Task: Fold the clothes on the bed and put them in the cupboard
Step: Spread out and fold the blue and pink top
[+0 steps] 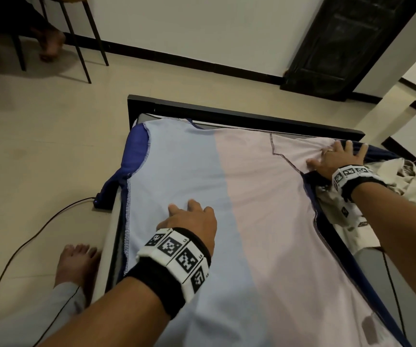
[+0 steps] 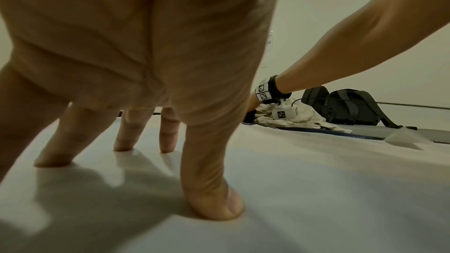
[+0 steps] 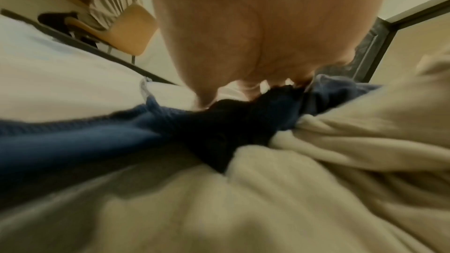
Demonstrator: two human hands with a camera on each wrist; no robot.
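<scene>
- A pale shirt (image 1: 227, 196), light blue on its left half and pink on its right, lies spread flat over the bed (image 1: 239, 116), covering most of it.
- The left hand (image 1: 189, 219) rests on the blue half at about 7 o'clock from the shirt's middle. In the left wrist view its straight fingertips (image 2: 212, 209) press down into the cloth, gripping nothing.
- The right hand (image 1: 337, 159) lies flat with fingers spread at 2 o'clock, on the pink shoulder where it meets a dark blue sleeve (image 1: 382, 154). It grasps nothing.
- The other blue sleeve (image 1: 131, 151) hangs over the bed's left edge at 10 o'clock.
- The shirt's stitched left hem runs just inside that bed edge; its top edge nearly touches the black frame at 12 o'clock.
- A crumpled cream garment (image 1: 407, 181) sits at 3 o'clock, touching the shirt's right side under the right wrist.
- Open floor (image 1: 39, 146) lies left of the bed, crossed by a black cable (image 1: 26, 244).
- A bare foot (image 1: 76, 261) stands against the bed's left edge at 8 o'clock.
- Chair legs (image 1: 76, 46) stand far at 11 o'clock.
</scene>
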